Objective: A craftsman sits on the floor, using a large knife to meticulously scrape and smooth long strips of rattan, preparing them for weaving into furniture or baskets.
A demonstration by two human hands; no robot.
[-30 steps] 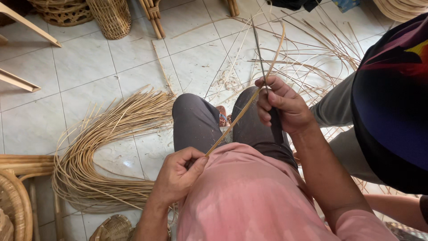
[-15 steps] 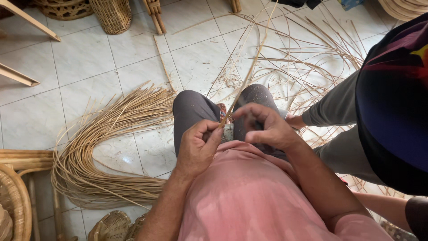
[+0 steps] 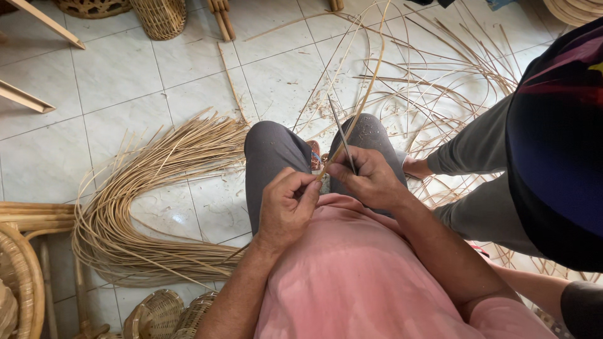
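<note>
Pinching the rattan strip, the left hand is risking cuts; the right hand is gripping the knife just beside those fingers.

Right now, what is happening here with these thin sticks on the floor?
A seated person in a pink shirt works a long rattan strip above the knees. The left hand pinches its near end, and the right hand holds a thin knife blade against it. A big curved bundle of rattan strips lies on the tiled floor to the left, with loose strands scattered ahead. Small woven baskets stand around. Another person in grey trousers stands close on the right.
</note>
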